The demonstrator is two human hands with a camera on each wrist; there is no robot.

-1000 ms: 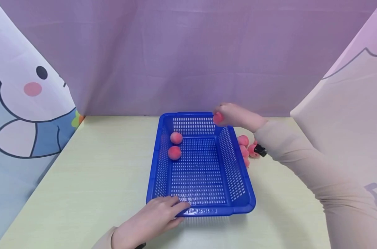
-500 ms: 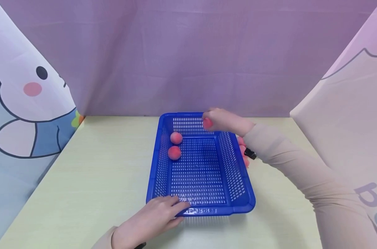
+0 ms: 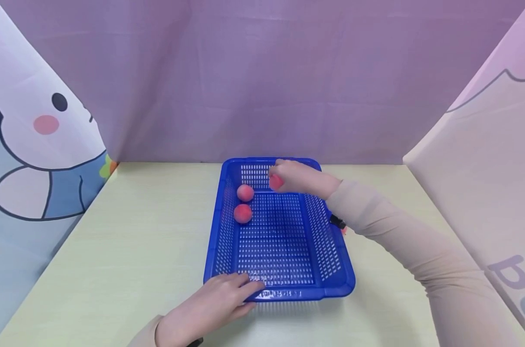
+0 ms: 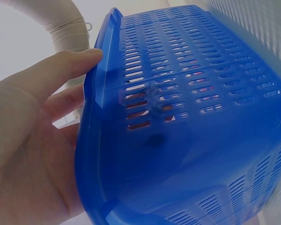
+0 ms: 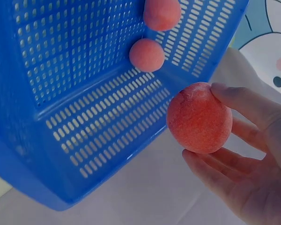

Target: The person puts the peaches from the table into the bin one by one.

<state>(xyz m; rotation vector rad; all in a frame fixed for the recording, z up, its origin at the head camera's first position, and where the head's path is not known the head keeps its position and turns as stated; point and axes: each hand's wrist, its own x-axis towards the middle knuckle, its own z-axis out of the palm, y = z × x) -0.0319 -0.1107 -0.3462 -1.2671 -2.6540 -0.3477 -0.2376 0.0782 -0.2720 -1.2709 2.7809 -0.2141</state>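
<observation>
A blue plastic basket [image 3: 297, 294] with slotted walls stands on the table, and two pinkish-red peaches, a farther one [image 3: 245, 193] and a nearer one [image 3: 242, 213], lie inside along its left wall. My left hand [image 3: 214, 303] grips the near rim at its left part; in the left wrist view the thumb lies over the rim of the basket [image 4: 178, 145]. Above the far part of the basket, my right hand [image 3: 303, 178] holds another peach [image 5: 200, 118] between thumb and fingers. That peach is clear of the basket floor.
Just outside the basket's right wall, a sliver of another peach [image 3: 343, 231] shows beneath the right forearm, which hides what else is there. The pale table [image 3: 158, 231] meets a purple cloth backdrop [image 3: 262, 86] behind the basket. Printed cloths hang at both sides.
My right hand has carried its peach leftward and a little lower, from the basket's far right corner to over its inside. The forearm now covers peaches seen earlier at right. The left hand stays put.
</observation>
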